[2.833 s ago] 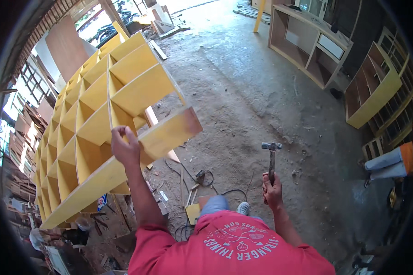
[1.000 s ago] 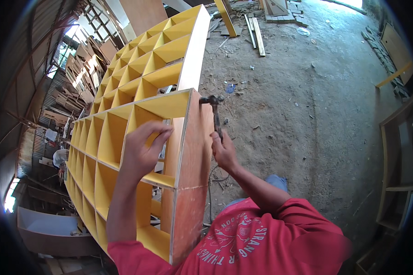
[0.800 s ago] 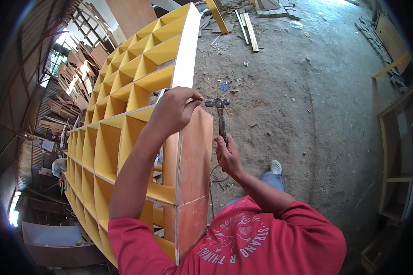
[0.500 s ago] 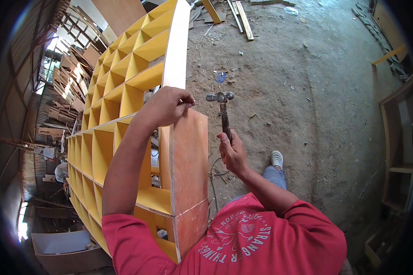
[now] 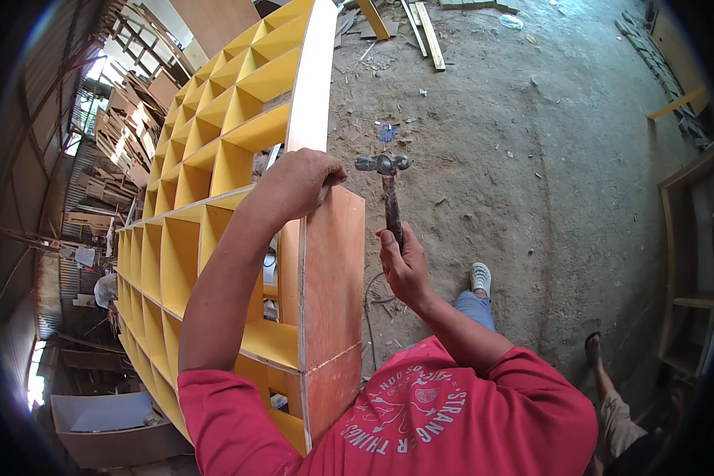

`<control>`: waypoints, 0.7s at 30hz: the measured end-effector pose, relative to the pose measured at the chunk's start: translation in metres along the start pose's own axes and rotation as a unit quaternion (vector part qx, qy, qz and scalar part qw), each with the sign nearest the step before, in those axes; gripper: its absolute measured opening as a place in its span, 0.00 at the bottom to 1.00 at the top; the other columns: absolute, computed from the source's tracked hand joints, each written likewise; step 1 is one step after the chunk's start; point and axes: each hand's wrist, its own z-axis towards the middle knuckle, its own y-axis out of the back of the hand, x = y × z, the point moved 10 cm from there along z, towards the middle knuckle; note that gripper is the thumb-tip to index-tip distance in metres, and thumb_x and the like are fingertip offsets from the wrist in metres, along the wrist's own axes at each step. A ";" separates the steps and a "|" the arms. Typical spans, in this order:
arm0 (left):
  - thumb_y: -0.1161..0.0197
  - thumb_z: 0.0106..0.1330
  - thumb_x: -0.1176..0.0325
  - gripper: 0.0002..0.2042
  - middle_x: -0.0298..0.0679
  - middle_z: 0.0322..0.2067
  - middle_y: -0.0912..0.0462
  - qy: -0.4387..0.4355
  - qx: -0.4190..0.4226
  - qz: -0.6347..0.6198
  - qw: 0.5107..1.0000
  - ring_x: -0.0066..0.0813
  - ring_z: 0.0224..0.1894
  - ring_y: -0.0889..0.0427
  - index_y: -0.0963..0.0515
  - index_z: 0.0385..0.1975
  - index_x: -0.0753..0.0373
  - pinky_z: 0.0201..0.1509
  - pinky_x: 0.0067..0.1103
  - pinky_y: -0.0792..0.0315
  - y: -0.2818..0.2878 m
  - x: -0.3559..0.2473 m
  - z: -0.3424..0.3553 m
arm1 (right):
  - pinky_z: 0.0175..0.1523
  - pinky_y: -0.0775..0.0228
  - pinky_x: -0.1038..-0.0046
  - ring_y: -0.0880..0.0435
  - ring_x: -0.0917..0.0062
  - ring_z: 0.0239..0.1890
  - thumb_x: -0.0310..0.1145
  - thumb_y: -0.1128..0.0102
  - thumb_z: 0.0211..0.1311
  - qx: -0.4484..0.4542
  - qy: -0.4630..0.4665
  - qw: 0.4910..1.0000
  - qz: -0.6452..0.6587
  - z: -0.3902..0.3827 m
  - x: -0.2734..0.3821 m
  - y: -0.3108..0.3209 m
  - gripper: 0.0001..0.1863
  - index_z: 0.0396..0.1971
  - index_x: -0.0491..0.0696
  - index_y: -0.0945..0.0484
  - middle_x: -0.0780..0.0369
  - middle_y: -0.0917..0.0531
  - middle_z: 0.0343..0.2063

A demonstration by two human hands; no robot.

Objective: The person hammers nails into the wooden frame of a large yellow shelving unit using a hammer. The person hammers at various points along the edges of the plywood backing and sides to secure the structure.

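Here we note the left hand point(image 5: 297, 184) curled closed over the top edge of the plywood side panel point(image 5: 331, 285), frame centre. That panel belongs to the yellow grid shelf unit point(image 5: 206, 166) filling the left half. The right hand point(image 5: 404, 266) grips the hammer point(image 5: 387, 190) by its handle, head up, just right of the panel. Loose planks point(image 5: 420, 24) lie on the dirt floor point(image 5: 531, 159), top centre.

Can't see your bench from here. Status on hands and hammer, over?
Left hand gripping the shelf unit side panel's top edge. Right hand holds hammer raised, head clear of the panel. Nothing between them.
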 end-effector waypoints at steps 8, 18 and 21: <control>0.35 0.62 0.78 0.08 0.48 0.38 0.11 0.020 0.027 0.010 0.999 0.47 0.43 0.12 0.13 0.40 0.65 0.50 0.34 0.19 -0.004 0.003 0.000 | 0.23 0.43 0.80 0.34 0.90 0.19 0.42 0.47 0.81 -0.013 0.069 0.987 -0.147 -0.006 -0.002 -0.001 0.12 0.46 0.47 0.25 0.73 0.30 0.20; 0.36 0.61 0.78 0.10 0.47 0.41 0.11 0.036 0.040 0.041 0.998 0.47 0.45 0.13 0.13 0.41 0.64 0.52 0.35 0.20 -0.007 0.002 -0.005 | 0.26 0.37 0.75 0.30 0.86 0.20 0.44 0.46 0.81 -0.018 0.033 0.991 -0.128 -0.013 -0.005 0.004 0.15 0.41 0.47 0.27 0.71 0.29 0.19; 0.35 0.61 0.78 0.10 0.47 0.41 0.11 0.022 0.043 0.039 0.998 0.46 0.46 0.13 0.13 0.41 0.64 0.53 0.35 0.20 -0.006 0.001 -0.004 | 0.22 0.46 0.79 0.38 0.90 0.17 0.42 0.48 0.82 -0.047 0.067 0.996 -0.030 -0.019 -0.001 0.002 0.12 0.43 0.48 0.27 0.73 0.33 0.18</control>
